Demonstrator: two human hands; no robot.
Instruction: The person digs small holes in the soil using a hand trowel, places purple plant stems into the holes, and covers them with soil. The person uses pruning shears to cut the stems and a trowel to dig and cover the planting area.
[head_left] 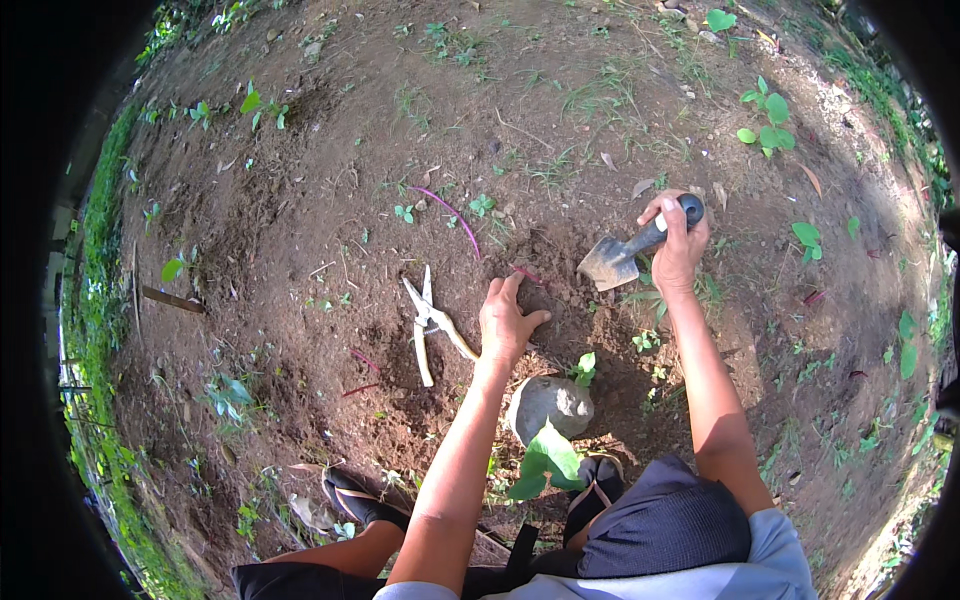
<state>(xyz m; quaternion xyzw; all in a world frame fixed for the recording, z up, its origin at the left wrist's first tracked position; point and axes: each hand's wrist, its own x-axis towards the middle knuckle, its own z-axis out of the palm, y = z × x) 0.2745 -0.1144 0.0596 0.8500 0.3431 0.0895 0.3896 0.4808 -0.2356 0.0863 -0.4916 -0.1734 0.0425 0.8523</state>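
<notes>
My right hand (pixel 680 245) grips the dark handle of a small metal trowel (pixel 612 262), whose blade points down-left toward the dug soil. My left hand (pixel 508 322) rests fingers-down on the loose dirt, its fingertips touching a short reddish stem piece (pixel 528 274). Pruning shears (pixel 430 322) with pale handles lie open on the ground just left of my left hand. A longer purple stem (pixel 450 215) lies farther up on the soil.
A grey stone (pixel 550 405) sits near my knees, with a broad-leafed seedling (pixel 545 462) beside it. My sandalled foot (pixel 352 500) is at lower left. Small green plants (pixel 768 120) and weeds dot the bare brown earth; grass borders the left edge.
</notes>
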